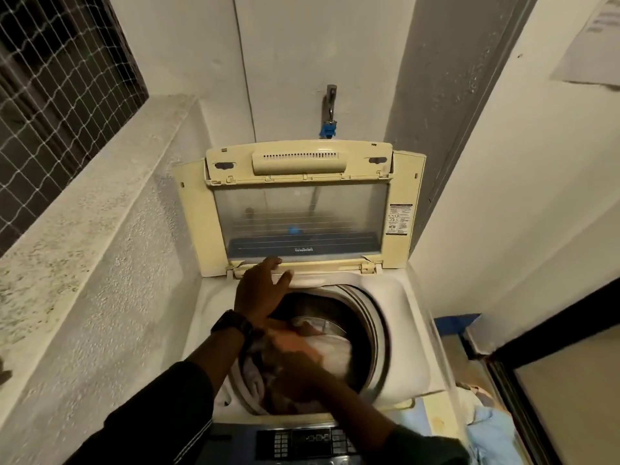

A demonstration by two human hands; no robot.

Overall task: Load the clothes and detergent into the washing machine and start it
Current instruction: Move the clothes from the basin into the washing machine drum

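Pale plastered walls are seen close on three sides of a cream top-loading washing machine [412, 330], which is set in a narrow alcove. On the left, a speckled concrete ledge [84, 213] runs just beside the machine's edge, below a wire-meshed window [57, 88]. On the right, a dark-framed door [553, 332] stands near the cabinet, and a light blue cloth [489, 434] is bunched in the gap between them. The yellowed lid with a clear window [298, 223] is raised upright against the back wall, its top edge just under a blue tap fitting [327, 129]. The round drum opening [375, 317] is exposed, and open room is found only above it and towards the viewer.

A heap of white and dark clothes [335, 350] is seen inside the drum, piled up to the rim at the near left. The left hand [260, 290], with a dark watch [233, 325] at the wrist, is held over the far left of the rim. Its fingers are straight and spread wide, with the tips at the lid's hinged lower edge. The right hand [295, 360] is laid on the clothes but is blurred, so the set of its fingers cannot be told. A dark button panel [308, 443] is seen along the machine's near edge, partly crossed by the right sleeve.
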